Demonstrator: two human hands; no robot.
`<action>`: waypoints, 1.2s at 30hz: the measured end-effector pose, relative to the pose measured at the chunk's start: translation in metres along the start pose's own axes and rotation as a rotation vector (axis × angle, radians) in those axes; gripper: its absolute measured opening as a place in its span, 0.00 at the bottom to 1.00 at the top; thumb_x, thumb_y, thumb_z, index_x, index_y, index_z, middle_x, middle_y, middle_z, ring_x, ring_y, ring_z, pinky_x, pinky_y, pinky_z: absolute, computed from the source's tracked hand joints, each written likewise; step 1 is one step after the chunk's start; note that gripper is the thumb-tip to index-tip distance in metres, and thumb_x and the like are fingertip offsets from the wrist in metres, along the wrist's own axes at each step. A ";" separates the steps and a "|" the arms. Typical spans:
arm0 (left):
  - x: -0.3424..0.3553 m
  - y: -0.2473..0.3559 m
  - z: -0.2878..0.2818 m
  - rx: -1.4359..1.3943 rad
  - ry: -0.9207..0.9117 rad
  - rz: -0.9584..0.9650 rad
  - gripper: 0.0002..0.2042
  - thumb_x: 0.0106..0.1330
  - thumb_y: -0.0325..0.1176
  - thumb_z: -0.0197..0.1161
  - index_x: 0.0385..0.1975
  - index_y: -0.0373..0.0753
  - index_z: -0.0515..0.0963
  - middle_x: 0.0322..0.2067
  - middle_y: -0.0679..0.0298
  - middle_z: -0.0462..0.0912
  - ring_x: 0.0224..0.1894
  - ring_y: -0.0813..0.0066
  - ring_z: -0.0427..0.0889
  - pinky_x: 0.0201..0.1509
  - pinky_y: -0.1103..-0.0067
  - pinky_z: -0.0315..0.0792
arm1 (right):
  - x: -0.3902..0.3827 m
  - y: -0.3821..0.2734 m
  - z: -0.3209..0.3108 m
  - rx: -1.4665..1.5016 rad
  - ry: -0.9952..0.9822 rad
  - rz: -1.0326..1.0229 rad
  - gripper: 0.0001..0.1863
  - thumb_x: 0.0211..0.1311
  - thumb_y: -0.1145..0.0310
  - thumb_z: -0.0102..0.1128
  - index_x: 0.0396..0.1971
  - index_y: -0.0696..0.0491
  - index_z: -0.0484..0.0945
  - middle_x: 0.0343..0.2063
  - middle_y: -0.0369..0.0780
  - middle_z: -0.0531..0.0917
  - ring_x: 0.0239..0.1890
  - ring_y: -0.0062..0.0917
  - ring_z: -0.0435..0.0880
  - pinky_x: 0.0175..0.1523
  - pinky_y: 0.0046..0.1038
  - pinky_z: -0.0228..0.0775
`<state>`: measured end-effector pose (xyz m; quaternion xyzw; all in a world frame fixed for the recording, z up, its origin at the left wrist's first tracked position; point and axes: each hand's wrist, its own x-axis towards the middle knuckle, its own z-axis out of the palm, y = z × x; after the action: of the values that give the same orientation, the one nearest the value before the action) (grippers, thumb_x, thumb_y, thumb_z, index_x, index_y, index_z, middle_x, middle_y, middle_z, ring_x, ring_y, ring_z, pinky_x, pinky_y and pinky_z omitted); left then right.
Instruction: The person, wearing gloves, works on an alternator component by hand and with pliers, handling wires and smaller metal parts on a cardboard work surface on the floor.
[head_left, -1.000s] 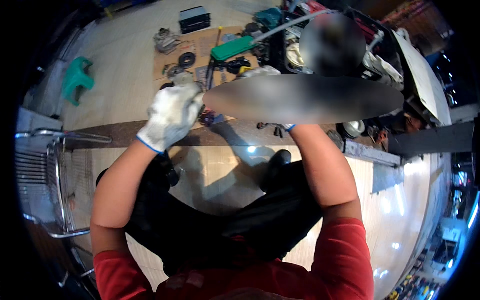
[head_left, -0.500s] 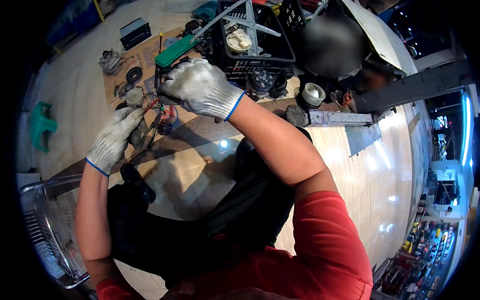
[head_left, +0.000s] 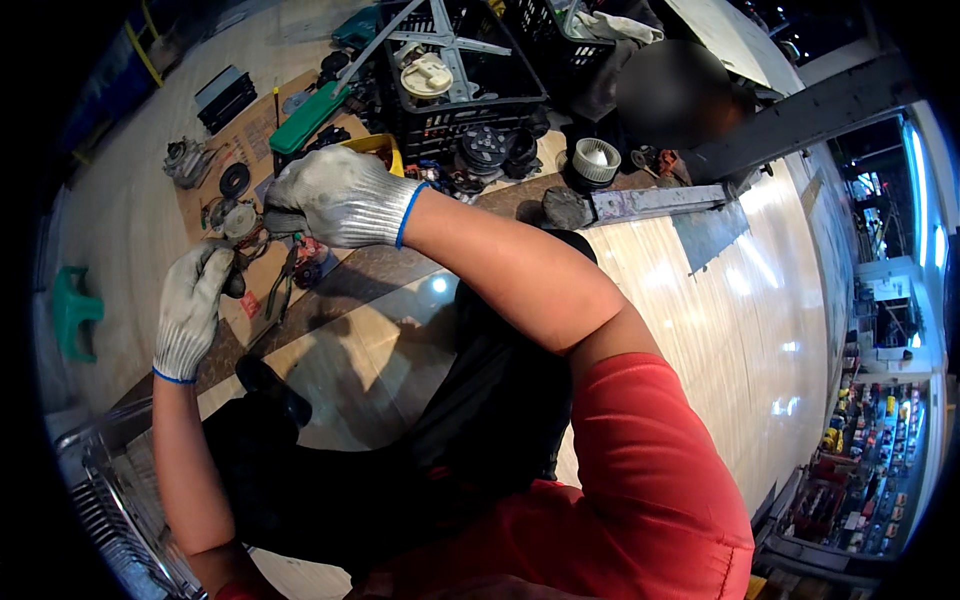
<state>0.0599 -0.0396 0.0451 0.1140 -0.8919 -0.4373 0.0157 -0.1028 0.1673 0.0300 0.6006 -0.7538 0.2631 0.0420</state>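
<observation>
Your right hand has dropped back toward you since half a second ago, uncovering the yellow tray; your left hand has eased back a little too, and your view has swung so the parts sit further left. Round part lies on the cardboard, just beyond your left fingertips and left of your right hand: pale flat disc on top, dull metal look, brownish bits at its lower edge. Your left fingers are drawn together by a dark piece, smooth and rounded; can't tell if you grip it or only touch it. Your right fingers are curled under; can't tell what, if anything, is inside.

Both gloves: white ribbed knit, blue hem, fingers grimed grey. Pliers with dark green handles lie between you and the round part, beside a reddish part, details too small. Further out: matte black ring, lumpy grey metal casting, long green plastic case. Right of those, black slotted plastic crate with a cream moulded piece in it, then a white finned fan wheel.
</observation>
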 end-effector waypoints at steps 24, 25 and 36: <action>-0.002 -0.015 0.010 0.016 0.186 -0.024 0.22 0.73 0.49 0.59 0.42 0.31 0.81 0.23 0.64 0.78 0.25 0.77 0.76 0.30 0.77 0.69 | 0.002 -0.024 0.000 -0.051 -0.159 0.202 0.12 0.54 0.64 0.66 0.37 0.53 0.82 0.38 0.46 0.84 0.42 0.43 0.86 0.44 0.43 0.80; -0.002 -0.015 0.009 0.018 0.188 -0.048 0.21 0.73 0.48 0.59 0.42 0.31 0.81 0.23 0.65 0.78 0.25 0.77 0.75 0.30 0.76 0.69 | 0.000 -0.019 0.009 0.003 -0.104 0.180 0.13 0.55 0.63 0.66 0.38 0.53 0.83 0.39 0.46 0.84 0.42 0.42 0.86 0.43 0.43 0.80; -0.007 0.008 0.008 0.307 0.199 0.109 0.13 0.71 0.37 0.60 0.41 0.31 0.81 0.31 0.47 0.84 0.34 0.56 0.84 0.40 0.68 0.76 | -0.005 -0.005 0.006 0.188 -0.180 0.197 0.12 0.62 0.58 0.65 0.38 0.49 0.83 0.32 0.46 0.85 0.38 0.45 0.85 0.42 0.44 0.78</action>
<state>0.0639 -0.0275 0.0472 0.1091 -0.9470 -0.2813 0.1098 -0.0955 0.1681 0.0249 0.5461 -0.7820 0.2803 -0.1083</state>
